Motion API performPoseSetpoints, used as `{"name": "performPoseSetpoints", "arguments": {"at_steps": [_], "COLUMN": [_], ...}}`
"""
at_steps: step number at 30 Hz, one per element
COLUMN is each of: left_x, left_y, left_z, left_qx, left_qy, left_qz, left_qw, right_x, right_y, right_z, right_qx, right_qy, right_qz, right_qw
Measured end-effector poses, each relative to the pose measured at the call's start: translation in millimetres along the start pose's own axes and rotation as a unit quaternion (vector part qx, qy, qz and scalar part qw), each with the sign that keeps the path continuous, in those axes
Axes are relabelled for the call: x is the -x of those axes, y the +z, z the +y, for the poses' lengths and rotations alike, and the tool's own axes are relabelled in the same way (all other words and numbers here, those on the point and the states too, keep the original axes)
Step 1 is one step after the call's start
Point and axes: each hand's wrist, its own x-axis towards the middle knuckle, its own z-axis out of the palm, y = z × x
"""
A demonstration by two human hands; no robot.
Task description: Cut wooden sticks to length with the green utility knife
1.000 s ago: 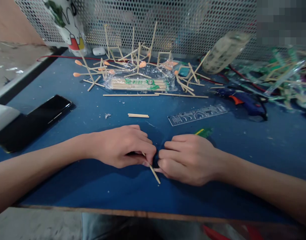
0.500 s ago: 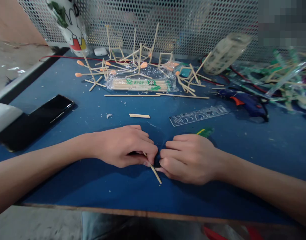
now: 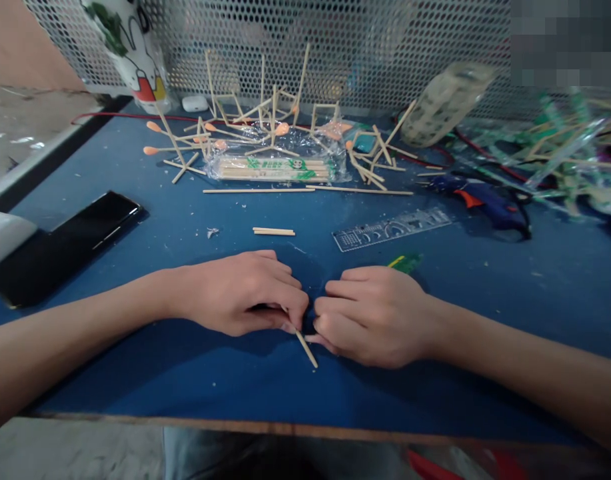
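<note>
My left hand [image 3: 250, 293] is closed, pinching a thin wooden stick [image 3: 306, 349] between thumb and forefinger. The stick slants toward the table's front edge, its near end bare. Just to its right, my right hand [image 3: 378, 317] is curled with the knuckles up. A small pale tip shows at its thumb side, close to the stick; what the fingers hold is hidden. Behind the right hand a green and yellow object [image 3: 408, 263] shows in part. Two short cut sticks [image 3: 274, 231] lie side by side beyond my left hand.
Long sticks [image 3: 258, 191], a packaged stick bundle [image 3: 275, 169] and glued stick frames [image 3: 272, 127] stretch across the back. A clear ruler [image 3: 392, 229] and blue glue gun [image 3: 480, 198] lie right, before a leaning jar [image 3: 445, 103]. A black phone [image 3: 70, 243] is left.
The whole view has shifted slightly, with things appearing a little further left. Both hands and the pinched stick keep nearly the same pose.
</note>
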Motion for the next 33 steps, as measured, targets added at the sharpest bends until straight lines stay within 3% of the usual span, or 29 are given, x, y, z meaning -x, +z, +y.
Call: {"name": "performPoseSetpoints", "arguments": {"at_steps": [24, 33], "left_x": [-3.5, -8.6], "left_y": [-0.5, -0.7], "left_z": [6.0, 6.7], "left_qx": [-0.001, -0.023], "left_qy": [-0.024, -0.031], "left_qz": [0.021, 0.010], "left_qw": [0.999, 0.999], "right_x": [8.3, 6.8], "right_y": [2.6, 6.3], "right_z": [2.0, 1.3], "right_qx": [-0.021, -0.013], "right_qy": [0.005, 0.010], "right_qz": [-0.023, 0.021], "right_qw": [0.999, 1.000]}}
